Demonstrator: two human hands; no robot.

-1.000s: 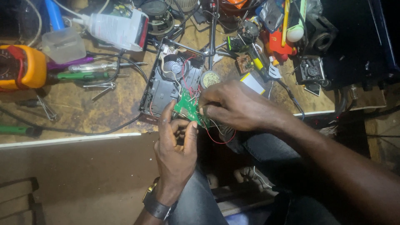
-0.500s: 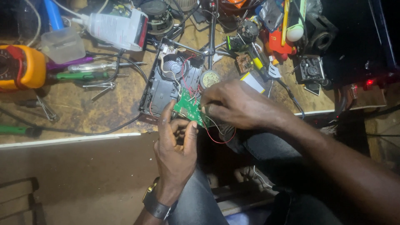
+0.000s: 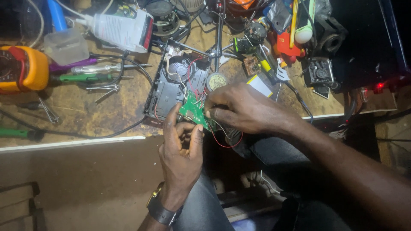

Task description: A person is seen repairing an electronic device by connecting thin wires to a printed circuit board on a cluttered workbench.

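Holding a small green circuit board at the front edge of the bench, the left hand grips it from below, thumb on one side and fingers curled up against the lower edge. The right hand comes in from the right, fingers bent and pinched onto the board's right end (what lies under the fingertips is hidden). Red wires loop down from the board below the right hand, and further red and white wires run up from it into the open black device housing lying flat on the bench just behind. A round speaker sits inside that housing. Left of the housing lie a green-handled screwdriver, a clear-handled one above it, and metal tweezers. A yellow multimeter rests at the far left, and a white bottle lies on its side near the back.
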